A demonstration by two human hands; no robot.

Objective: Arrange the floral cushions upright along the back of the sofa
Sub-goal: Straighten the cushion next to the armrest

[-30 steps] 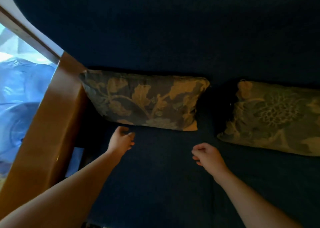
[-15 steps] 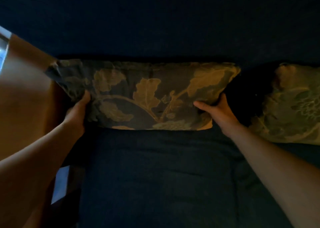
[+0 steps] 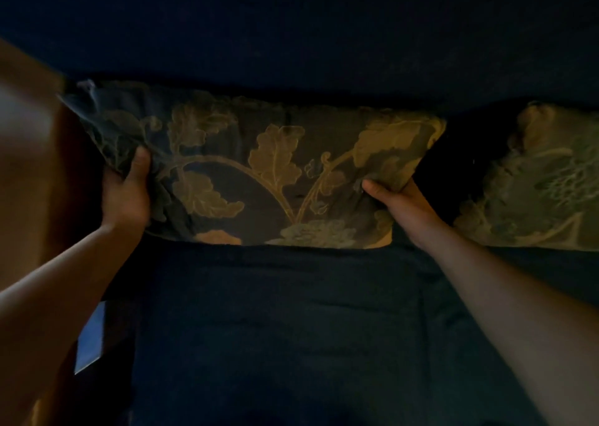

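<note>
Both hands held one floral cushion (image 3: 259, 169) by its ends — the left hand (image 3: 126, 195) in a closed grip on its left edge, the right hand (image 3: 402, 202) pinching its lower right corner. It stood against the dark blue sofa (image 3: 291, 328) back. A second floral cushion (image 3: 538, 179) leaned just beside it, at the right.

Showing very dim and underexposed throughout, with the dark sofa (image 3: 291, 328) losing nearly all texture and its back sinking into near black along the top edge. Catching faint warm light from the left, brightening the wooden armrest (image 3: 29, 166) into a smeared, motion-blurred glow and picking out the gold leaves on the floral cushion (image 3: 275, 173). Bending and softening toward the edges, leaving the second cushion (image 3: 544, 182) at the right edge hazy and a deep shadow lying between the two.
</note>
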